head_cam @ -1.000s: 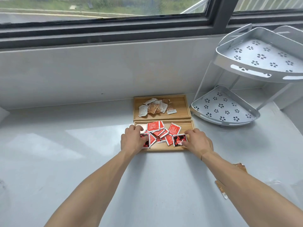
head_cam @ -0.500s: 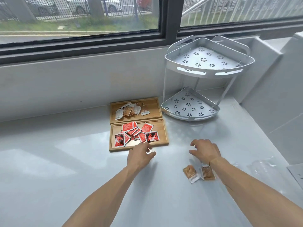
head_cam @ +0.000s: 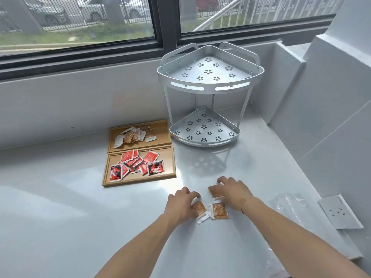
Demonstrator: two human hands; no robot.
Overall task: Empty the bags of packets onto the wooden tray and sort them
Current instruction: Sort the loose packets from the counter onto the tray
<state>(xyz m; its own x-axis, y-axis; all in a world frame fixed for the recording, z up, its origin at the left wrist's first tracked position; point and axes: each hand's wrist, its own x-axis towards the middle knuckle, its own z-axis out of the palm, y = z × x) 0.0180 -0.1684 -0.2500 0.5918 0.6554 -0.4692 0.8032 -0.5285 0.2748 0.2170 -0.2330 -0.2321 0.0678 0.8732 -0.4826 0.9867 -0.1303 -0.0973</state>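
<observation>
both bare hands lie palm-down on the glossy white counter (head_cam: 84,217). the left hand (head_cam: 181,205) has its fingers loosely curled over the edge of an orange-brown foil packet with a white end (head_cam: 200,212); whether it grips it i cannot tell. the right hand (head_cam: 233,192) covers a second orange-brown packet (head_cam: 216,195), fingers spread, grip unclear. a third orange-brown packet (head_cam: 219,211) lies between the wrists. well ahead and left of the left hand sits the two-compartment wooden tray (head_cam: 172,167), red packets (head_cam: 136,164) in its near half, pale brown packets (head_cam: 133,135) in the far half. right of the right hand lies a crumpled clear plastic bag (head_cam: 289,205).
</observation>
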